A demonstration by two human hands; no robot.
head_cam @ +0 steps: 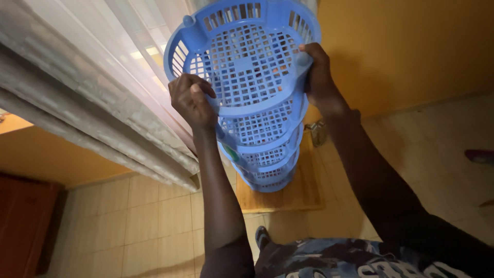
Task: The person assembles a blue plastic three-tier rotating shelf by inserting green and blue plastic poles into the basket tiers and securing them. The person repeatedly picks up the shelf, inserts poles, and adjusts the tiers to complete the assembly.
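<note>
item: blue plastic basket rack [252, 98] — tiered, lattice-sided, held tilted above a wooden board [298, 195] on the tiled floor [154, 216]. left hand [193, 100] clenched on the near-left rim of the top tier; right hand [319, 72] grasping the right rim at a post. pale curtain [92, 87] just left of the rack; orange wall [401, 46] at far right.

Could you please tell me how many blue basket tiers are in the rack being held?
5 seem visible: top tier, second, third, fourth, bottom, stacked between both hands; others may be hidden.
</note>
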